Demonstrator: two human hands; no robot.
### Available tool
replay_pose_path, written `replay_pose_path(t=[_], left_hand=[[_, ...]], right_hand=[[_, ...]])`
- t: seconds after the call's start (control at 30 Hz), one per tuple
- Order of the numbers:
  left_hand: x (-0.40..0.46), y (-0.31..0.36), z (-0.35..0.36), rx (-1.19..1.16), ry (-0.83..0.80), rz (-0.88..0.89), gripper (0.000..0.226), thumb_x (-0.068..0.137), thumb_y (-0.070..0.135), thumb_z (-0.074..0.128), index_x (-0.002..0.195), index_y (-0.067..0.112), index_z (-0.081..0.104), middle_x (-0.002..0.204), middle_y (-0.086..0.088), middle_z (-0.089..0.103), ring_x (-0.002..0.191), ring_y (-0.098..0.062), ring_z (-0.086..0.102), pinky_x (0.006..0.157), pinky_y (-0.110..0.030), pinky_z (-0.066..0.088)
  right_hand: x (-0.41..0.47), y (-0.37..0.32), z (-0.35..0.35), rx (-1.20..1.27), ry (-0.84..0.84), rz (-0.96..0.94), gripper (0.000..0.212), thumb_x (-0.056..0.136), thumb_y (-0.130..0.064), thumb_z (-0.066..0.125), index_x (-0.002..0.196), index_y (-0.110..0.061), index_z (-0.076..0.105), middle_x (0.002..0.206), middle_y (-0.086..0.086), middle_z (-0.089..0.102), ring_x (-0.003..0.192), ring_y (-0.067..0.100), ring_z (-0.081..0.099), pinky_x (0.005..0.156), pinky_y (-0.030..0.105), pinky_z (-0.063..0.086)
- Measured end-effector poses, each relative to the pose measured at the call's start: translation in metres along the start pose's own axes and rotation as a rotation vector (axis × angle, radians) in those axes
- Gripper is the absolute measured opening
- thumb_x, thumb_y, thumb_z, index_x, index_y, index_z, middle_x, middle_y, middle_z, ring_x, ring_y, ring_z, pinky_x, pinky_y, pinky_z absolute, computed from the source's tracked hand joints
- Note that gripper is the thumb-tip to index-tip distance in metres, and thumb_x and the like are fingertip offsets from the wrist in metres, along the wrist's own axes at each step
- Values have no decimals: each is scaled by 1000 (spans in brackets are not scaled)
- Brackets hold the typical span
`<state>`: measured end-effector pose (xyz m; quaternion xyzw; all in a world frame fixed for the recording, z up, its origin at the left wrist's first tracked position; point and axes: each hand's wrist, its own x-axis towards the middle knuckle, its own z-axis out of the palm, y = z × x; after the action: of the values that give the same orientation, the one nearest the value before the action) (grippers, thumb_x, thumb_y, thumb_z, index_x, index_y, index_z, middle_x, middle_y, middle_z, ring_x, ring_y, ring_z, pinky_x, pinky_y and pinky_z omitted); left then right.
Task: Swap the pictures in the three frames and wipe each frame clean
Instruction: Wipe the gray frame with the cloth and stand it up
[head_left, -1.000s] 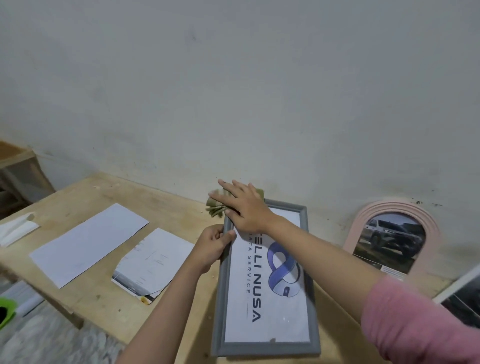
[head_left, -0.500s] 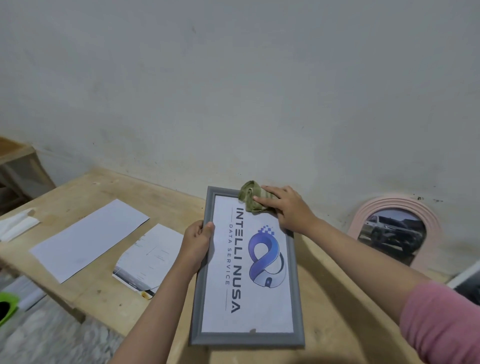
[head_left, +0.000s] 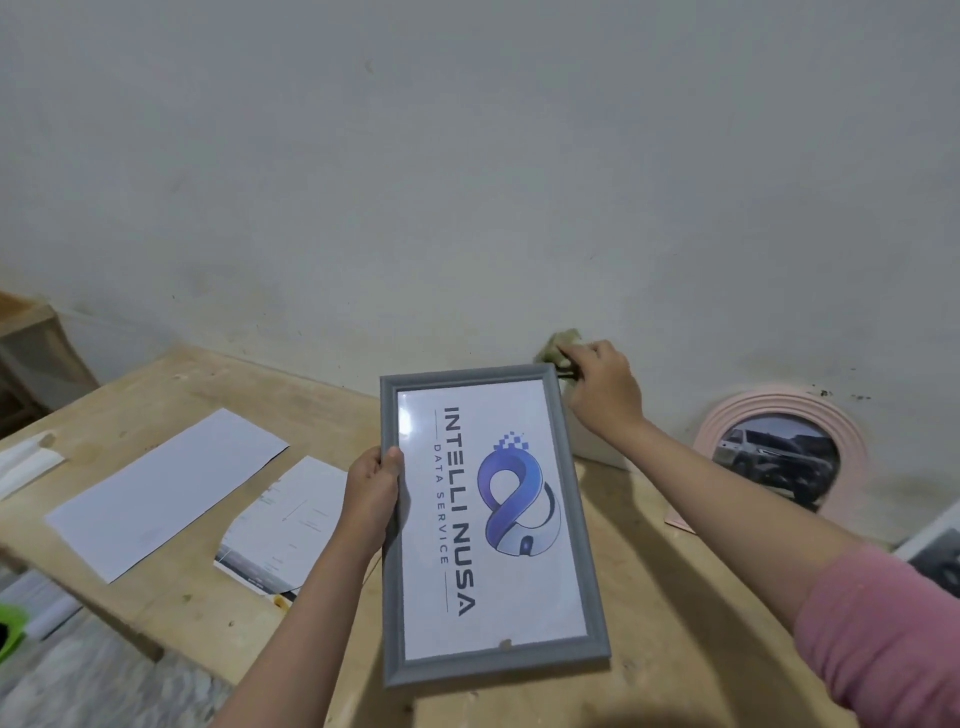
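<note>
Light dim, diffuse, cool. Small glare patch on grey frame (head_left: 491, 525) glass, upper left corner. Soft arm shadows fall on wooden table (head_left: 675, 623). Wide-angle bowing at edges; periphery slightly soft; centre print legible.

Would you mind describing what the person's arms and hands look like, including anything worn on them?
The right arm wears a pink sleeve pushed up toward the elbow, leaving the forearm bare. The left arm is bare for as much as shows, with no sleeve in view. Neither the left hand nor the right hand shows gloves, rings or a watch.
</note>
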<state>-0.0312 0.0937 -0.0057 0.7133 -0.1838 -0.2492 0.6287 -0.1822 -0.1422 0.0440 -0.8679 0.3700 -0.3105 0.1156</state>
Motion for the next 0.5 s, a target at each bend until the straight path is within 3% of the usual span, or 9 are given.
replay_pose_path(t=[0.13, 0.3, 0.5], left_hand=[[-5, 10, 10, -11, 41, 36, 29, 100, 15, 42, 71, 11, 48, 71, -4, 56, 65, -16, 51, 57, -27, 39], [-5, 10, 3, -43, 103, 59, 36, 99, 13, 44, 64, 13, 38, 62, -2, 43, 60, -15, 38, 56, -26, 31], [-10, 10, 13, -48, 122, 62, 39, 99, 13, 44, 62, 14, 32, 59, 1, 32, 56, -13, 29, 55, -26, 25]], right_hand=[[-2, -16, 13, 49, -35, -173, 64, 77, 6, 42, 128, -28, 56, 126, 3, 53, 104, 31, 42, 75, 39, 47], [-9, 1, 20, 95, -96, -155, 70, 79, 12, 41, 136, -29, 48, 131, 7, 48, 107, 33, 44, 78, 45, 49], [-28, 2, 23, -7, -122, -107, 64, 84, 7, 45, 138, -26, 45, 136, 13, 44, 109, 36, 44, 69, 33, 42]])
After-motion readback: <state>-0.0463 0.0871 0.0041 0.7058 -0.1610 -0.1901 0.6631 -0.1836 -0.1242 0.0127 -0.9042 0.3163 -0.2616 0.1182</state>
